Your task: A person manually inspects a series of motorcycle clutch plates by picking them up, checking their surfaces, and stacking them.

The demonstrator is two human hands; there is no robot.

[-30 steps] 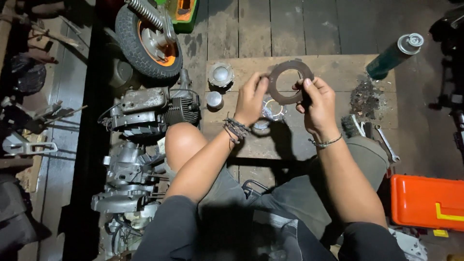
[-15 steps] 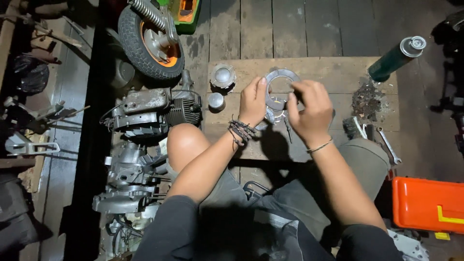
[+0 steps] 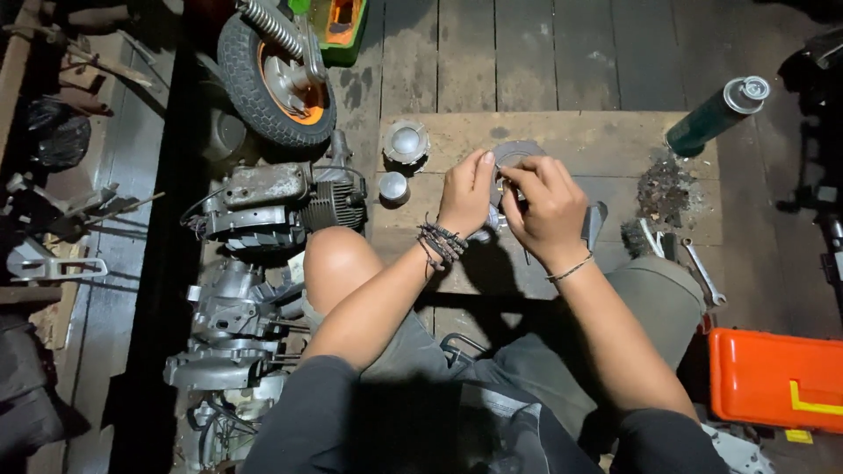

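My left hand [image 3: 467, 191] and my right hand [image 3: 546, 209] are close together over a wooden board [image 3: 606, 140]. Both pinch a grey ring-shaped metal disc [image 3: 514, 155], which shows only above my fingers. A small shiny metal part sits under the hands, mostly hidden. A round metal cap [image 3: 406, 140] and a smaller metal cup [image 3: 392, 187] lie on the board just left of my left hand.
Engine casings [image 3: 263, 211] and a small wheel [image 3: 274, 79] lie at left. A green spray can [image 3: 716, 114], a pile of dark debris [image 3: 663, 186], a wrench [image 3: 704, 272] and an orange toolbox [image 3: 777, 377] are at right. My knees frame the board.
The ring disc was held up flat and fully visible; my hands have since lowered and closed in over it, covering most of it.
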